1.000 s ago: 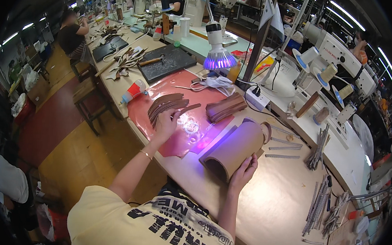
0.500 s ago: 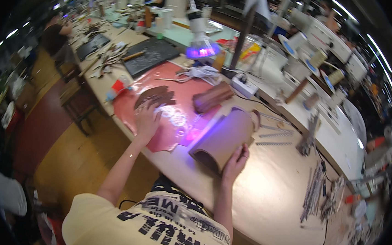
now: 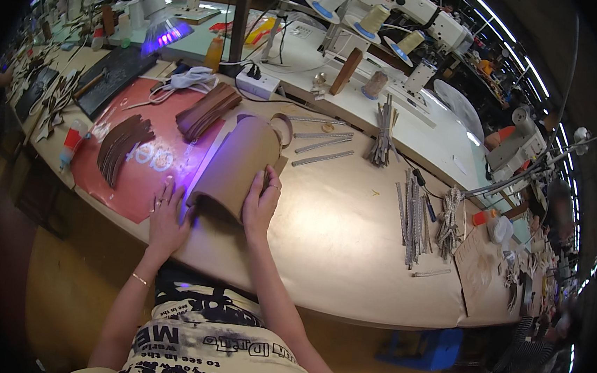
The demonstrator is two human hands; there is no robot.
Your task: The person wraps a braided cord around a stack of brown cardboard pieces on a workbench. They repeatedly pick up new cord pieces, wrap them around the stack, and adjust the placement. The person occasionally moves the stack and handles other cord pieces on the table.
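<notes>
A curved brown sheet (image 3: 233,164) like a half-tube, perhaps board or leather, stands arched on the table in front of me. Along its right edge my right hand (image 3: 260,208) is closed, fingers against the side. My left hand (image 3: 168,215) lies with fingers stretched out by the sheet's left near corner, over the edge of a red sheet (image 3: 119,190). A fanned stack of dark brown strips (image 3: 123,146) rests on that red sheet, apart from the hand. Behind the curved sheet is a bundle of brown pieces (image 3: 207,113).
A lamp (image 3: 163,32) casts purple light from the back left. Beyond the table are a white power strip (image 3: 256,81) and a sewing machine (image 3: 410,13) with thread cones. Grey strips (image 3: 415,220) lie to the right; a glue bottle (image 3: 72,144) stands left.
My left hand has left the fanned brown strips and come right and nearer, beside the curved sheet. My right hand stays at the sheet's right edge. The view has swung right.
</notes>
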